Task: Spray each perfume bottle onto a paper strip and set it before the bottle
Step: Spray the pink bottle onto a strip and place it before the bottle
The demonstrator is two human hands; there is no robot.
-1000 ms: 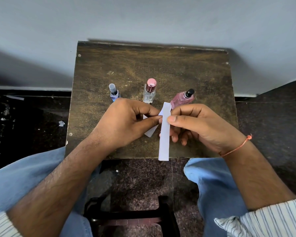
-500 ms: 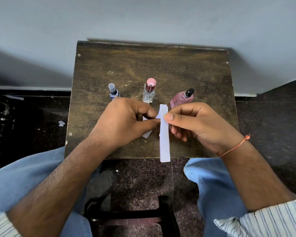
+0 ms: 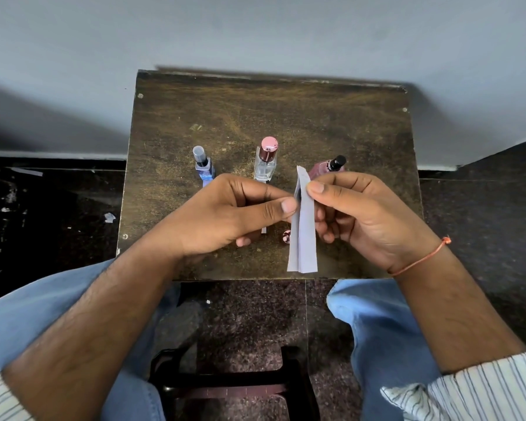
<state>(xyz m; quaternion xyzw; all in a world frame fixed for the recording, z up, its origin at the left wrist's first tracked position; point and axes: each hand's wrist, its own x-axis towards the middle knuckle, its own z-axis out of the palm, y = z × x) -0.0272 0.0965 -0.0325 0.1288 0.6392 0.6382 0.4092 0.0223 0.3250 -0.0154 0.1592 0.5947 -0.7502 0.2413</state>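
A: Hands, two — state?
B: Left hand [image 3: 225, 217] and right hand [image 3: 359, 214] both pinch the paper strips [image 3: 302, 226] between thumb and fingers, above the tabletop [image 3: 286, 117]; two white strips, edges fanned apart at the lower end

A: Bottles?
B: Three, upright, just beyond the hands — blue bottle [image 3: 204, 165] past the left hand, clear bottle with pink cap [image 3: 266, 161] between, pink bottle with black sprayer [image 3: 328, 168] behind the right hand's fingers

A: Other?
B: Small pink cap [image 3: 286, 237] on the tabletop below the left thumb

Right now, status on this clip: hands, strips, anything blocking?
Left hand and right hand both pinching paper strips. Three bottles upright behind; pink one partly hidden. Small cap on table.
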